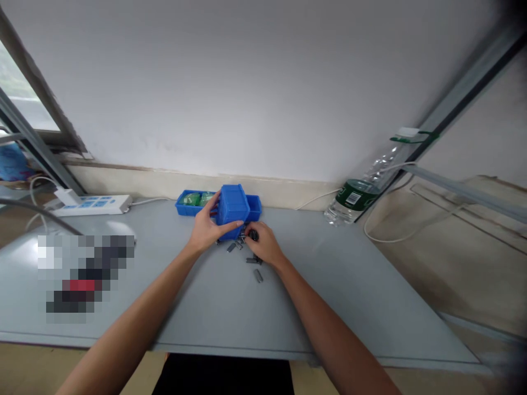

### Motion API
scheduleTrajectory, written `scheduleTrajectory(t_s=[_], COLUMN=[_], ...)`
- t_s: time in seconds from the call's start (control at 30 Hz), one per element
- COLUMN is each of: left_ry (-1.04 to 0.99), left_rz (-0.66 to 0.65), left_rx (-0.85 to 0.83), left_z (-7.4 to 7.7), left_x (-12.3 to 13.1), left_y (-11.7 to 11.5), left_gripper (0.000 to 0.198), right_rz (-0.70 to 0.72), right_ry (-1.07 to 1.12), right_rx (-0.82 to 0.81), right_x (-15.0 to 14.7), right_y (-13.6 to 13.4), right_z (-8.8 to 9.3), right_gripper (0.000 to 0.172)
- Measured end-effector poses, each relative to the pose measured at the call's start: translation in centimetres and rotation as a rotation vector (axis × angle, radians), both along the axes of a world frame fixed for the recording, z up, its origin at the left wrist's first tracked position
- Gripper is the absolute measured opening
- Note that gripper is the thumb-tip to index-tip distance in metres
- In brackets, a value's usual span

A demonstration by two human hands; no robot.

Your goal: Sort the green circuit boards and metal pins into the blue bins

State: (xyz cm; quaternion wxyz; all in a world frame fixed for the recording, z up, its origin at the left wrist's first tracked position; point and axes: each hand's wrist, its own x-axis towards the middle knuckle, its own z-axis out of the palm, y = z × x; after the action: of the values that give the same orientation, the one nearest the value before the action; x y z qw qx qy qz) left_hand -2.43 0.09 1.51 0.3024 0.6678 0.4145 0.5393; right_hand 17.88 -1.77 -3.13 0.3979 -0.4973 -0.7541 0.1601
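My left hand (207,226) grips a blue plastic bin (234,204) from its left side, thumb along the lower edge. The bin is tipped over, its underside toward me, so its inside is hidden. Small dark grey metallic pieces (257,275) lie on the table below and to the right of it. My right hand (263,241) is closed at the bin's lower right, with dark pieces at its curled fingers. What kind of parts they are is too small to tell. Behind the held bin stand a blue bin with green packets (190,199) and another blue bin (254,206).
A white power strip (99,204) with a plugged-in adapter lies at the back left. At the back right a large clear bottle with a green label (354,196) leans by the metal frame. Cables run along the wall. A pixelated patch covers something at the table's left.
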Motion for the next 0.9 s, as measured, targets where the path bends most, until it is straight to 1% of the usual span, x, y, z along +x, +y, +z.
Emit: scheduleTrajectory(t_s=[0.13,0.27,0.33,0.4,0.43,0.47,0.5,0.53,0.57,0.6,0.63,0.67,0.73,0.77,0.8,0.83,0.87,0.9], left_ry=[0.131,0.289,0.352,0.382,0.376,0.356,0.321,0.272,0.213,0.155,0.110,0.084,0.093,0.127,0.156,0.180,0.253,0.361], left_rz=[0.038,0.062,0.084,0.116,0.131,0.140,0.141,0.126,0.096,0.051,-0.005,-0.063,-0.133,-0.125,-0.059,0.044,0.119,0.159], left_rx=[0.032,0.102,0.149,0.181,0.192,0.199,0.203,0.204,0.202,0.197,0.190,0.183,0.172,0.164,0.160,0.153,0.116,0.075], left_z=[0.6,1.3,1.6,2.1,2.5,2.9,3.3,3.7,4.1,4.4,4.6,4.7,4.3,3.8,3.1,2.2,1.3,0.2], left_x=[0.2,0.3,0.5,0.7,1.0,1.2,1.6,1.9,2.3,2.5,2.7,2.8,2.4,1.9,1.4,0.8,0.2,-0.3], left_y=[-0.2,-0.5,-0.7,-1.0,-1.1,-1.3,-1.4,-1.5,-1.7,-1.8,-1.9,-2.0,-2.1,-2.1,-2.1,-2.1,-2.0,-1.8], left_gripper=[0.106,0.102,0.099,0.095,0.094,0.093,0.093,0.094,0.096,0.098,0.099,0.100,0.093,0.087,0.073,0.057,0.048,0.046], right_rz=[-0.022,-0.086,-0.140,-0.175,-0.160,-0.116,-0.041,0.067,0.166,0.232,0.270,0.267,0.175,0.099,0.014,-0.072,-0.157,-0.235], right_ry=[0.011,0.043,0.073,0.126,0.176,0.250,0.349,0.457,0.564,0.651,0.711,0.754,0.784,0.778,0.758,0.720,0.666,0.591], right_rx=[-0.006,0.029,0.082,0.145,0.150,0.120,0.046,-0.062,-0.152,-0.202,-0.219,-0.206,-0.141,-0.103,-0.063,-0.018,0.035,0.103], right_x=[0.0,-0.2,-0.2,-0.2,-0.2,-0.3,-0.4,-0.6,-0.8,-1.0,-1.2,-1.3,-1.1,-0.7,-0.3,0.3,1.0,1.8], right_y=[0.0,0.0,-0.1,-0.5,-0.7,-1.0,-1.4,-1.7,-2.1,-2.3,-2.6,-2.7,-2.7,-2.5,-2.4,-2.2,-1.9,-1.7], right_z=[-0.2,-0.5,-0.2,0.6,1.1,1.7,2.4,3.1,3.8,4.3,4.9,5.3,5.8,6.0,6.1,6.2,6.2,6.2], right_gripper=[0.012,0.011,0.014,0.018,0.022,0.026,0.030,0.037,0.041,0.043,0.041,0.037,0.031,0.030,0.030,0.030,0.031,0.031])
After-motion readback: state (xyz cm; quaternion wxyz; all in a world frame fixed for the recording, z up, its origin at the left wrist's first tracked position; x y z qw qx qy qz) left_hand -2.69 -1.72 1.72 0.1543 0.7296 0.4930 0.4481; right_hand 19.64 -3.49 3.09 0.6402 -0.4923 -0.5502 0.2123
